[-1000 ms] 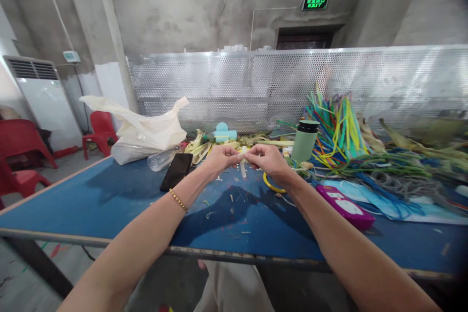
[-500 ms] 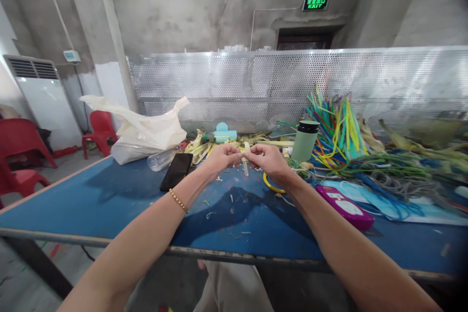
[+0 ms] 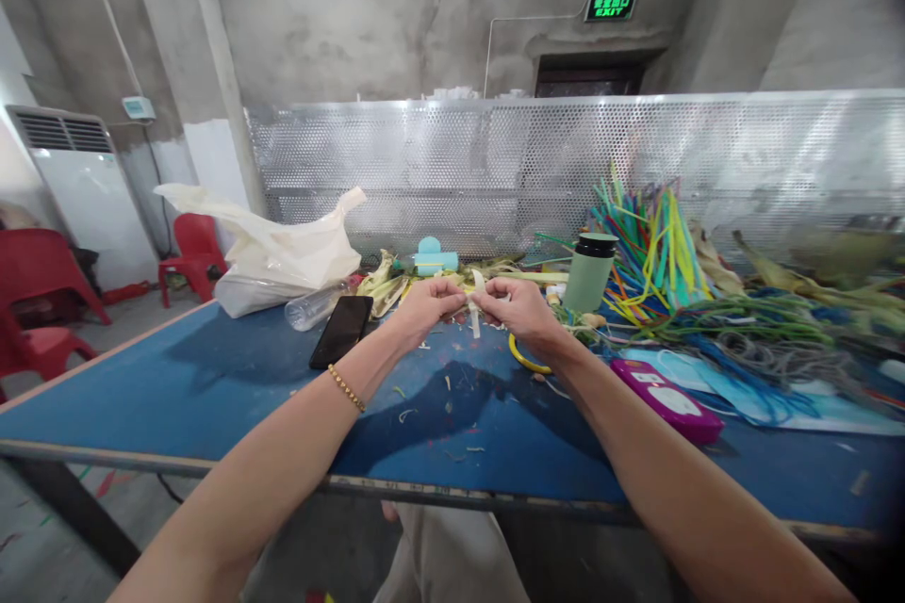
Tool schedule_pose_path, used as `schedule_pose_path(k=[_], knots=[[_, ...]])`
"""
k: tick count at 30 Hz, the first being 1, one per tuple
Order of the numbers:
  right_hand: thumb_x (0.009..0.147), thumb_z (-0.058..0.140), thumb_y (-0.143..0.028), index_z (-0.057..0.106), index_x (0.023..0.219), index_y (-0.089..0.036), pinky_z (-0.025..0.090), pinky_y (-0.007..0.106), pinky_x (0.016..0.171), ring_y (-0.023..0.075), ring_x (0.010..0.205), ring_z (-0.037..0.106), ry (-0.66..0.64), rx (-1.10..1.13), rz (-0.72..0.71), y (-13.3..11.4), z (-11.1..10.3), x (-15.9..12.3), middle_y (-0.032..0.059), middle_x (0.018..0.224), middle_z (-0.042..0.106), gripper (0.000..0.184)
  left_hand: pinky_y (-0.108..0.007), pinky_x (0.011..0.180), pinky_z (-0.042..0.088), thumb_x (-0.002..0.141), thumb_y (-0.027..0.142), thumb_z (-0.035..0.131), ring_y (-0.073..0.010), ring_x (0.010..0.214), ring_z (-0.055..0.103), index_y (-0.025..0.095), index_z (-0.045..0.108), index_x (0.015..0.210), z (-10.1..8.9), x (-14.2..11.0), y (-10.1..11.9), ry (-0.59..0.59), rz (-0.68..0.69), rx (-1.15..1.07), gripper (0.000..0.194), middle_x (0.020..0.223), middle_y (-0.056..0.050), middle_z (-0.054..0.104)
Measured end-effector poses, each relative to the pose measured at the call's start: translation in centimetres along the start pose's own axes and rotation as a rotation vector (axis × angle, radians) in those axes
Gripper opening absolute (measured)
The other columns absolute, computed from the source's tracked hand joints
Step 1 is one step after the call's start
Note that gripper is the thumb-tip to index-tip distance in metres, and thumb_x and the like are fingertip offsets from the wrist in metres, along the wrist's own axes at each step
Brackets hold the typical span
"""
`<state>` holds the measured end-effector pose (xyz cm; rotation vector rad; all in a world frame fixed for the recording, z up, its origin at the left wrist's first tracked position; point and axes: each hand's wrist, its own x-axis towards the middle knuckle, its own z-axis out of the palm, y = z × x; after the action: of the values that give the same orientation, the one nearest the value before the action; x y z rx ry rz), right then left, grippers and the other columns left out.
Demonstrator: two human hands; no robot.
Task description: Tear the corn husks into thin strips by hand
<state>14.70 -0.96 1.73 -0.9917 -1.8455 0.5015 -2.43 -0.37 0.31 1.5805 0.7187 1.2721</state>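
Note:
Both of my hands meet over the middle of the blue table (image 3: 233, 396). My left hand (image 3: 430, 301) is closed in a pinch on a pale, narrow strip (image 3: 476, 325) that looks like dried husk. My right hand (image 3: 519, 306) pinches the same strip from the other side, thumb against forefinger. One end of the strip sticks up between the hands and the other hangs below the fingertips. The middle of it is hidden by the fingers. A yellow ring (image 3: 524, 358) lies on the table beneath my right wrist.
A black phone (image 3: 341, 332), clear plastic bottle (image 3: 311, 309) and white plastic bag (image 3: 283, 254) lie left. Right are a green tumbler (image 3: 589, 273), a purple box (image 3: 668, 400), blue masks (image 3: 770, 396), tangled cords (image 3: 749, 339) and colourful strips (image 3: 665, 245). Small scraps (image 3: 405, 415) dot the table.
The fingers of my right hand have shifted slightly on the strip. Both hands stay in the same place, and nothing else has visibly moved.

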Motion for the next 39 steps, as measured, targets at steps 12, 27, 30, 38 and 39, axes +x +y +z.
schedule_pose_path(k=[12, 27, 30, 38, 39], knots=[[0.075, 0.064, -0.045, 0.059, 0.065, -0.016, 0.035, 0.024, 0.050, 0.0101, 0.047, 0.046, 0.005, 0.066, 0.030, 0.2, 0.0, 0.1, -0.0011, 0.050, 0.055, 0.031, -0.026, 0.059, 0.039, 0.069, 0.011, 0.063, -0.0097, 0.052, 0.052, 0.012, 0.055, 0.062, 0.2, 0.1, 0.5, 0.024, -0.038, -0.057, 0.010, 0.055, -0.001, 0.057], [0.075, 0.062, -0.046, 0.054, 0.064, -0.017, 0.036, 0.024, 0.050, 0.0104, 0.049, 0.047, -0.058, 0.074, 0.010, -0.3, 0.3, -0.2, -0.0012, 0.052, 0.054, 0.032, -0.025, 0.052, 0.033, 0.081, 0.037, 0.060, -0.0082, 0.048, 0.045, 0.012, 0.060, 0.062, -0.2, -0.5, 0.8, -0.113, -0.034, 0.167, 0.031, 0.057, -0.002, 0.056], [0.075, 0.062, -0.045, 0.052, 0.063, -0.017, 0.036, 0.024, 0.049, 0.0102, 0.048, 0.047, -0.056, 0.050, -0.004, -0.4, 0.3, -0.2, -0.0020, 0.052, 0.052, 0.032, -0.025, 0.051, 0.033, 0.077, 0.034, 0.065, -0.0073, 0.048, 0.044, 0.012, 0.061, 0.063, -0.2, -0.3, 0.3, -0.090, -0.039, 0.141, 0.026, 0.060, -0.002, 0.057], [0.075, 0.063, -0.044, 0.056, 0.066, -0.016, 0.037, 0.024, 0.050, 0.0097, 0.049, 0.048, -0.107, 0.102, -0.011, -0.2, 0.2, -0.2, -0.0023, 0.054, 0.052, 0.030, -0.023, 0.048, 0.027, 0.075, 0.040, 0.068, -0.0060, 0.047, 0.040, 0.012, 0.060, 0.064, 0.0, -0.5, 0.4, -0.057, -0.035, 0.131, 0.031, 0.056, 0.000, 0.054], [0.075, 0.063, -0.044, 0.057, 0.067, -0.016, 0.038, 0.024, 0.050, 0.0098, 0.049, 0.049, -0.109, 0.103, -0.010, -0.2, 0.1, -0.2, -0.0020, 0.054, 0.053, 0.029, -0.023, 0.048, 0.027, 0.073, 0.040, 0.069, -0.0059, 0.047, 0.039, 0.012, 0.060, 0.063, 0.1, -0.4, 0.4, -0.039, -0.022, 0.132, 0.031, 0.056, 0.000, 0.055]])
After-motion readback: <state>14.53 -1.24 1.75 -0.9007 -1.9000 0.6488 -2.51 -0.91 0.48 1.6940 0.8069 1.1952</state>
